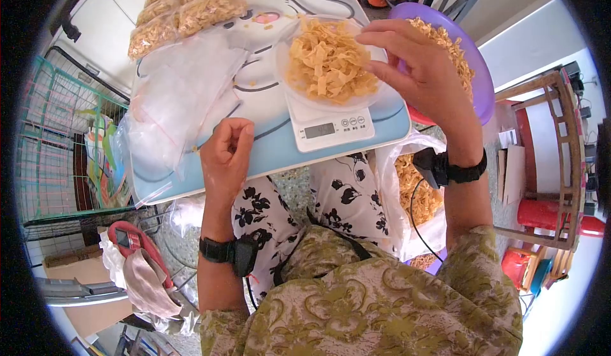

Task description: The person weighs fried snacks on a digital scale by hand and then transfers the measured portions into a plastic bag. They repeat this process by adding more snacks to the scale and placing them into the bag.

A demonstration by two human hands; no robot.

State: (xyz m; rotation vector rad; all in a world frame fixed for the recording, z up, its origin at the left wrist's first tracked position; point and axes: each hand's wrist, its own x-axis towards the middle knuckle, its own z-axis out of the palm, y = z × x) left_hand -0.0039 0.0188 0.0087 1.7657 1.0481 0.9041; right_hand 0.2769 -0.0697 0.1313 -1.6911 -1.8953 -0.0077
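A clear plate point(283, 79) heaped with pale yellow, flat dried strips point(331, 60) rests on a white digital kitchen scale point(334, 127). The digits on its display are too blurred to read. My right hand point(417, 66) hovers at the right side of the heap, thumb and fingers apart, with nothing visible between them. Over the table's near edge, my left hand point(229, 152) is curled into a loose fist, and nothing shows in it. Just left of that fist lies a pile of clear plastic bags point(181, 95).
Several filled, clear packs point(210, 12) sit at the table's point(267, 149) far left. A purple basin point(480, 95) of similar strips stands beyond the right edge. Below it is an open plastic bag point(394, 222) of strips near my leg. A green wire rack point(63, 139) is at left.
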